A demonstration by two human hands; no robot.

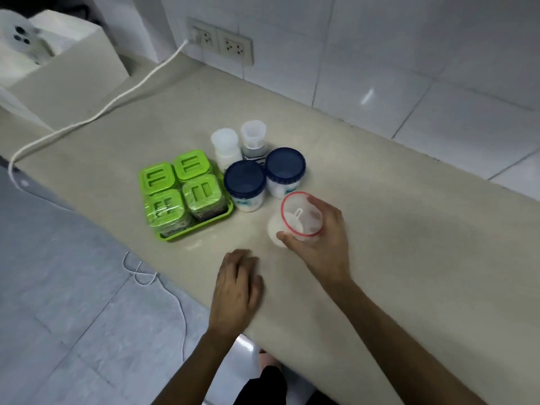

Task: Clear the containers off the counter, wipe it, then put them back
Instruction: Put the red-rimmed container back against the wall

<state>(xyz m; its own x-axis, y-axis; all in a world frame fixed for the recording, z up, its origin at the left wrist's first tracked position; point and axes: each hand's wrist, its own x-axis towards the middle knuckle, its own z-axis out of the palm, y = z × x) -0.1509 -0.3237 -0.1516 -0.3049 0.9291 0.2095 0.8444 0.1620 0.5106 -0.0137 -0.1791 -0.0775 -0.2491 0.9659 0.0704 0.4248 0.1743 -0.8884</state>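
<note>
My right hand [324, 244] grips a clear jar with a red-rimmed lid [301, 216], tilted, just above or on the beige counter [409, 229]. My left hand [238, 285] rests flat on the counter near its front edge, holding nothing. Behind the jar stand two white jars with dark blue lids [245, 180] [285, 168]. Two small bottles with translucent caps [224, 143] [253, 133] stand behind those. To the left, a green tray [201, 225] holds several green-lidded containers [187, 185].
A white cable [96, 115] runs from wall sockets [220, 42] across the counter's far left and down to the grey tiled floor. A white appliance [58, 71] sits at the far left. White wall tiles back the counter.
</note>
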